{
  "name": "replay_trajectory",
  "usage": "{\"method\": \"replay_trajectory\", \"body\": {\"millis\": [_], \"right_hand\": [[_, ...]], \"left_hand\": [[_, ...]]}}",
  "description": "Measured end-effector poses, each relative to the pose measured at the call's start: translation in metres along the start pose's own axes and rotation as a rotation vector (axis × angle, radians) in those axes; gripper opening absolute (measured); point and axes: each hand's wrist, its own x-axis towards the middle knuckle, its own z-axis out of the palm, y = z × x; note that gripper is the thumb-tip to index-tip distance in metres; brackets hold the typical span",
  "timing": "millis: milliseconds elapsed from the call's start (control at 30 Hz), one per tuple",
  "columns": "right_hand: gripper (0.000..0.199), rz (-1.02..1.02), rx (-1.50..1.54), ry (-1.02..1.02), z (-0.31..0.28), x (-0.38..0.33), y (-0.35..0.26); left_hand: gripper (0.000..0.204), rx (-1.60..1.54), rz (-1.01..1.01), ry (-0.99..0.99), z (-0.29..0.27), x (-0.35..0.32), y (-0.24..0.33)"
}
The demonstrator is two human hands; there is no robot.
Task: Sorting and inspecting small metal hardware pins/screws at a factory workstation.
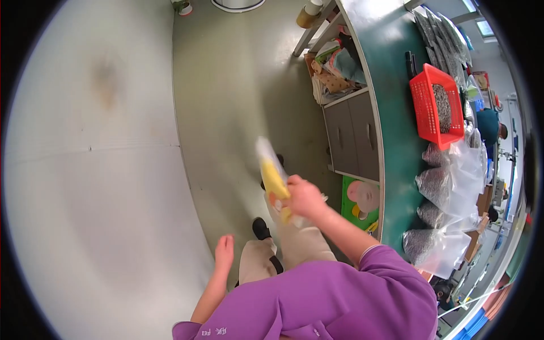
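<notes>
My right hand is closed around a flat, floppy yellow-and-white packet, held out in front of my legs. Motion smears the packet's whitish far end, so its exact kind is unclear. Some orange shows on it near my fingers. My left hand hangs low at my left side beside the pale wall, with nothing visible in it and its fingers loosely extended.
To my right runs a green-topped workbench. It carries a red plastic basket of small dark pieces and several clear bags of similar contents. Below are grey cabinet doors and a shelf of cloths. A pale wall stands left.
</notes>
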Motion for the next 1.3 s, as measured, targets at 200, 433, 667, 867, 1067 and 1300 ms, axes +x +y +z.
{"method": "replay_trajectory", "body": {"millis": [200,433,667,867,1067,1300], "right_hand": [[0.022,-0.446,0.184,-0.328,-0.010,0.054,-0.043],[0.023,-0.160,0.653,-0.456,-0.055,0.116,0.012],[0.045,0.304,1.164,-0.586,-0.063,0.155,0.066],[0.057,0.660,1.193,-0.504,-0.042,0.204,0.058],[0.055,0.836,1.324,0.350,-0.032,0.299,0.185],[0.059,0.987,0.281,0.757,-0.129,0.335,0.416]], "left_hand": [[0.040,-0.952,0.253,-0.440,0.031,0.157,0.082],[0.041,-0.346,0.290,-0.583,0.023,0.154,0.264],[0.042,-0.792,-0.473,-0.734,0.028,0.202,0.258],[0.040,-0.457,-0.645,-0.688,0.004,0.267,0.239],[0.029,0.405,0.036,-0.055,-0.080,0.291,0.199],[0.019,0.454,0.060,-0.097,-0.085,0.237,0.180]]}}
